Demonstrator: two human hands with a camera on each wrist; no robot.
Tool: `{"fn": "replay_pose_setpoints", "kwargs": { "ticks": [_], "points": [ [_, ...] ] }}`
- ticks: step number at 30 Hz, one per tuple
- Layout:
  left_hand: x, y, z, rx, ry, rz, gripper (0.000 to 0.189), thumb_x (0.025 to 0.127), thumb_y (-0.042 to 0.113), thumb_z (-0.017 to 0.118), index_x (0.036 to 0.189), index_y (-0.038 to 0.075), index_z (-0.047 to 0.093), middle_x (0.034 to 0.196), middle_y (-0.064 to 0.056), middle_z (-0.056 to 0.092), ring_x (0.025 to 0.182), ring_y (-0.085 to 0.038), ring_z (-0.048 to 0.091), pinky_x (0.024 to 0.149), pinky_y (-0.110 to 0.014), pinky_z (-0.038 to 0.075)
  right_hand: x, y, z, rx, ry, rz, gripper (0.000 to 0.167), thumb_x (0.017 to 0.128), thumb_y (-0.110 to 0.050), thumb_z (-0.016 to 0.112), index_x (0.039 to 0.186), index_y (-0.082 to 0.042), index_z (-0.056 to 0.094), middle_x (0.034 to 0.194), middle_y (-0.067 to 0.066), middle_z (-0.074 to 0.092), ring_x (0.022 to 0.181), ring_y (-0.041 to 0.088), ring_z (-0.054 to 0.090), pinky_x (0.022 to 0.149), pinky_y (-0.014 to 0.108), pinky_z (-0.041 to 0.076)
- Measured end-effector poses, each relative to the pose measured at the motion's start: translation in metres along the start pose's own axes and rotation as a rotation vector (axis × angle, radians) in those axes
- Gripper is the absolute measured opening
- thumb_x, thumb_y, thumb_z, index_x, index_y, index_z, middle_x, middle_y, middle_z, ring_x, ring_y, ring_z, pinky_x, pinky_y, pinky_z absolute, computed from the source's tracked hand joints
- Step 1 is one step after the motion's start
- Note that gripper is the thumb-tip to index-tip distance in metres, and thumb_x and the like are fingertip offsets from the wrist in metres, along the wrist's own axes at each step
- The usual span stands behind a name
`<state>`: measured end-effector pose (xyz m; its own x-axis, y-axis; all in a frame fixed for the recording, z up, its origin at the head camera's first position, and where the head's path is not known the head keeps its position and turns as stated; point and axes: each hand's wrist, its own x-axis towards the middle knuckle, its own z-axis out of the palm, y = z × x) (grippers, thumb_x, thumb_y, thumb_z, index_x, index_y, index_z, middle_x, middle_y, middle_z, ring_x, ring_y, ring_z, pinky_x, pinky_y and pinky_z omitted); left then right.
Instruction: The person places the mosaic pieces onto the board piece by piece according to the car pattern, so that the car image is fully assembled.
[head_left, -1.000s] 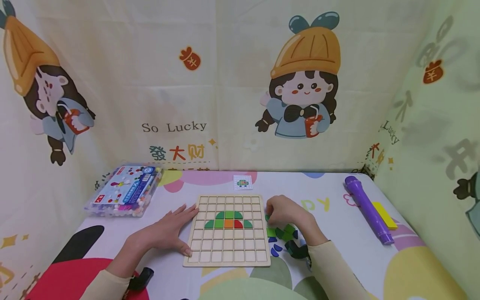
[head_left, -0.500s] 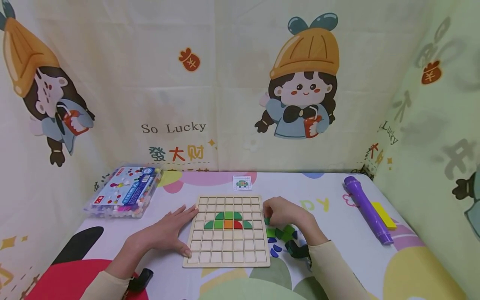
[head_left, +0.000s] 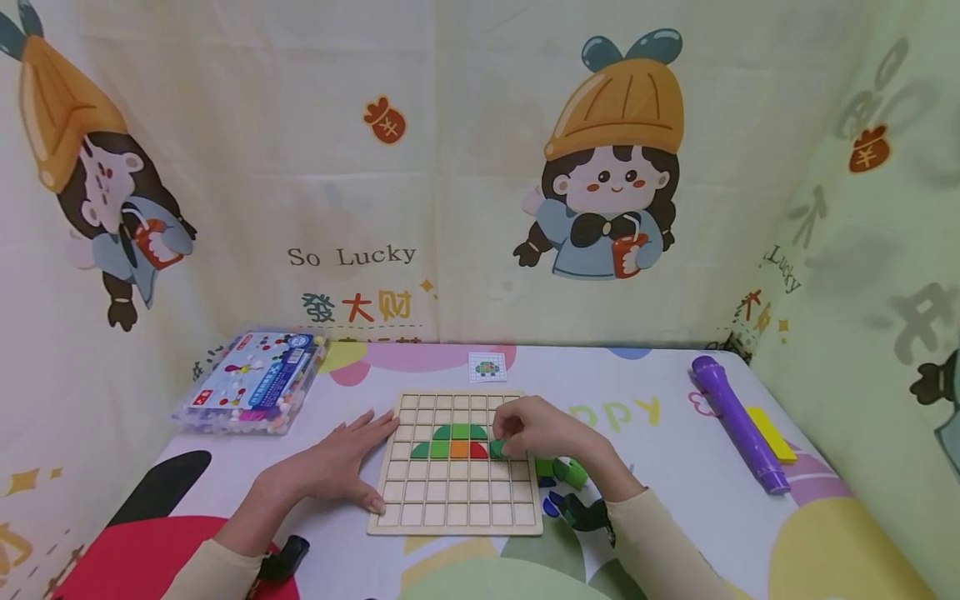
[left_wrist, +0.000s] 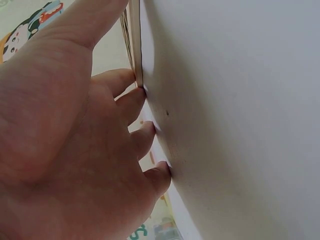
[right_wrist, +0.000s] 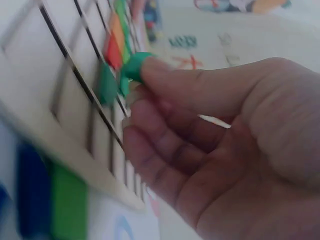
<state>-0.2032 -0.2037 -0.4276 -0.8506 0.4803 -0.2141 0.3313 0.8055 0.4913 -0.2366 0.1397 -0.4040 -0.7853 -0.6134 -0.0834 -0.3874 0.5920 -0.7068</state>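
Observation:
A wooden grid board (head_left: 457, 492) lies flat, with green, orange and red tiles (head_left: 458, 448) set in a dome shape across its middle. My left hand (head_left: 330, 462) rests along the board's left edge, fingers spread and nearly straight, thumb near the lower left corner. In the left wrist view, the left fingertips (left_wrist: 137, 95) meet the board's side and the tabletop. Over the board's right part, my right hand (head_left: 543, 433) pinches a small green tile (right_wrist: 136, 66) between thumb and fingers. Its fingertips are close above the green tile (right_wrist: 106, 84) at the dome's right end.
Loose green and blue tiles (head_left: 551, 502) lie right of the board, partly behind the right wrist. A small pattern card (head_left: 487, 367) is behind the board. A clear box of beads (head_left: 251, 379) stands back left; a purple tube (head_left: 738, 425) and yellow block (head_left: 771, 435) lie right.
My right hand has moved left from beside the board's right edge to above its cells, carrying the green tile. The left hand has stayed on the board's edge.

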Motion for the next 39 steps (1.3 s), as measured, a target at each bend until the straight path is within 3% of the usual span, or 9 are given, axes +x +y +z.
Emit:
{"fn": "replay_pose_setpoints", "kwargs": {
  "ticks": [7,13,22,28,33,39],
  "points": [
    [-0.001,0.001,0.000,0.004,-0.001,0.006,0.121,0.061,0.060,0.086,0.157,0.014,0.029,0.167,-0.007,0.022,0.154,-0.043,0.008,0.119,-0.071,0.008,0.015,-0.017,0.030,0.069,0.004,-0.073,0.013,0.085,-0.001,0.073,0.089,-0.013,0.070,0.083,-0.002,0.067,0.074,0.010,0.057,0.069,0.024,0.051],
    [0.000,0.000,0.000,0.016,0.000,0.019,0.120,0.062,0.062,0.085,0.157,0.014,0.030,0.167,-0.007,0.022,0.154,-0.042,0.008,0.118,-0.071,0.009,0.028,-0.031,0.049,0.072,0.027,-0.101,0.011,0.086,-0.002,0.072,0.087,-0.013,0.071,0.079,-0.006,0.066,0.071,0.005,0.057,0.066,0.020,0.050],
    [0.002,-0.003,0.001,0.023,0.006,0.013,0.121,0.061,0.063,0.085,0.157,0.015,0.030,0.167,-0.005,0.021,0.155,-0.041,0.008,0.118,-0.071,0.010,0.043,-0.051,0.068,0.064,0.093,-0.070,0.005,0.084,-0.005,0.074,0.084,-0.009,0.071,0.075,-0.008,0.064,0.068,0.001,0.055,0.063,0.016,0.048],
    [0.002,-0.004,0.000,0.027,0.003,0.011,0.121,0.061,0.063,0.085,0.157,0.015,0.030,0.167,-0.005,0.021,0.155,-0.041,0.008,0.118,-0.072,0.010,0.044,-0.059,0.077,0.079,0.144,-0.027,0.010,0.085,-0.006,0.075,0.078,-0.012,0.071,0.073,-0.008,0.066,0.066,0.002,0.055,0.062,0.017,0.048],
    [0.001,-0.003,0.000,0.027,0.001,0.014,0.121,0.061,0.063,0.084,0.157,0.014,0.030,0.167,-0.006,0.021,0.155,-0.041,0.008,0.118,-0.072,0.010,0.043,-0.062,0.080,-0.005,0.128,-0.018,0.012,0.087,-0.008,0.073,0.078,-0.015,0.069,0.070,-0.009,0.063,0.063,0.002,0.051,0.058,0.016,0.046],
    [0.000,-0.002,0.000,0.024,-0.004,0.027,0.120,0.063,0.062,0.084,0.157,0.012,0.029,0.167,-0.009,0.022,0.154,-0.044,0.009,0.117,-0.073,0.010,0.038,-0.063,0.082,-0.139,0.101,-0.066,0.011,0.087,-0.005,0.069,0.087,-0.015,0.073,0.074,-0.010,0.063,0.064,0.001,0.051,0.058,0.015,0.045]
  ]
}}
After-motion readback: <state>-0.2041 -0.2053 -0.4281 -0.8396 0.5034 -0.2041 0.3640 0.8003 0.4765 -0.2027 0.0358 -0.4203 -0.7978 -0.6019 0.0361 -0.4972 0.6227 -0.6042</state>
